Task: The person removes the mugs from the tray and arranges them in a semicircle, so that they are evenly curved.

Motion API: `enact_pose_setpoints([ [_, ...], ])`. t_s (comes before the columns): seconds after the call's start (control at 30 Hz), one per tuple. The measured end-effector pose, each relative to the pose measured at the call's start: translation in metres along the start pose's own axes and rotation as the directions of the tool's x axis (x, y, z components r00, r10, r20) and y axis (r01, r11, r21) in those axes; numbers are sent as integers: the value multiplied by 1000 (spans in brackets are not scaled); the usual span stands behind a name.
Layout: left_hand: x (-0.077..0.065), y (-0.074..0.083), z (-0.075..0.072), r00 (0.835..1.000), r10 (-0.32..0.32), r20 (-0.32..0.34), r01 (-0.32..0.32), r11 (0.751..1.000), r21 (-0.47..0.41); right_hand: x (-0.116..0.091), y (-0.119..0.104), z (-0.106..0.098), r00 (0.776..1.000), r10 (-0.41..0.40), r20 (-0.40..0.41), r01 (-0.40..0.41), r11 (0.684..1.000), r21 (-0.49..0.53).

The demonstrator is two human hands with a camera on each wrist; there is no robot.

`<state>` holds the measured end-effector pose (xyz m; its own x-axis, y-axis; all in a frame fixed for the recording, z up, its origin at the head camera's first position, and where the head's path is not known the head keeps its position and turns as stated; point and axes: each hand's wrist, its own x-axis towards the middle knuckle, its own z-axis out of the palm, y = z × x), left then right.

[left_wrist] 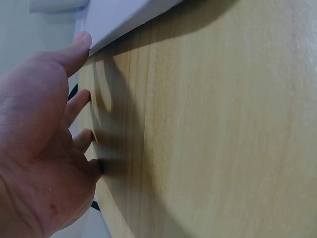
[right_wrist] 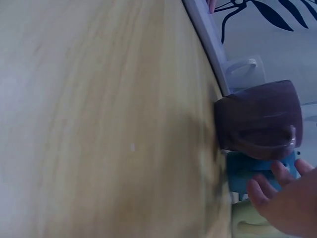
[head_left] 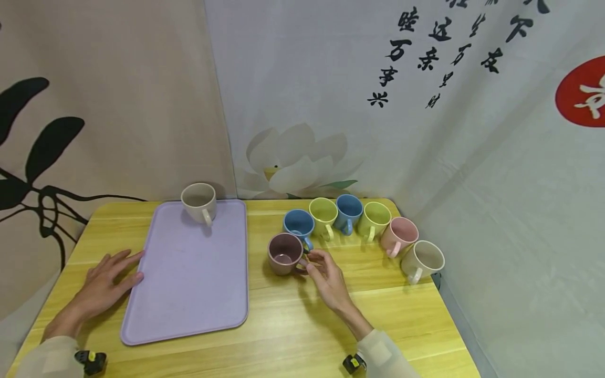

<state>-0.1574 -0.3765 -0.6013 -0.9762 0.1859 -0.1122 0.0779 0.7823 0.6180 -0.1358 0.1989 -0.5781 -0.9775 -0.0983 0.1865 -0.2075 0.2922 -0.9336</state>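
A dark purple mug [head_left: 282, 255] stands on the wooden table, its handle toward my right hand [head_left: 327, 278]. In the right wrist view the fingers [right_wrist: 281, 174] of that hand are loosely bent beside the mug's handle [right_wrist: 267, 144], not wrapped round it. My left hand [head_left: 105, 283] rests at the left edge of a lilac tray [head_left: 189, 283], fingers spread. The left wrist view has its thumb [left_wrist: 79, 49] against the tray's rim and the other fingertips near the tabletop. On the tray's far end sits a cream mug [head_left: 198, 202].
Behind the purple mug are a blue mug [head_left: 299, 223], a green mug [head_left: 323, 214], another blue mug [head_left: 348, 210] and another green mug [head_left: 374, 218]. A pink mug [head_left: 399, 233] and a second cream mug [head_left: 422, 260] stand near the table's right edge. Printed cloth [head_left: 307, 79] hangs behind.
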Motion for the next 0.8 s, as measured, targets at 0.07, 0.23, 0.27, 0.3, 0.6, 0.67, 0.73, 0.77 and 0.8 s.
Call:
enact_pose_setpoints([
  [0.07, 0, -1, 0, 1000, -1, 6, 1, 1000, 0, 0, -4, -2, 1000, -25, -9, 25, 999, -22],
  [0.23, 0, -1, 0, 1000, -4, 7, 4, 1000, 3, 1, -18, -5, 996, -81, -26, 79, 993, -92],
  [0.27, 0, -1, 0, 1000, -6, 7, 6, 1000, 3, 2, -21, -6, 995, -92, -29, 88, 991, -104],
  [0.3, 0, 0, 0, 1000, -7, 7, 7, 1000, 3, 3, -25, -6, 994, -101, -31, 97, 989, -112],
  [0.6, 0, 0, -1, 1000, -16, 19, 16, 1000, -4, 12, -69, 5, 981, -192, -33, 187, 975, -120],
  [0.67, 0, 0, -2, 1000, -16, 23, 16, 1000, -5, 15, -79, 11, 979, -202, -17, 199, 975, -101],
  [0.73, 0, 0, -2, 1000, -13, 22, 13, 1000, -5, 18, -87, 16, 976, -220, 3, 219, 973, -77],
  [0.77, 0, 0, -2, 1000, -12, 22, 12, 1000, -4, 20, -91, 19, 973, -231, 12, 232, 970, -68],
  [0.8, 0, 0, -2, 1000, -11, 21, 11, 1000, -4, 22, -95, 22, 970, -240, 20, 241, 969, -61],
])
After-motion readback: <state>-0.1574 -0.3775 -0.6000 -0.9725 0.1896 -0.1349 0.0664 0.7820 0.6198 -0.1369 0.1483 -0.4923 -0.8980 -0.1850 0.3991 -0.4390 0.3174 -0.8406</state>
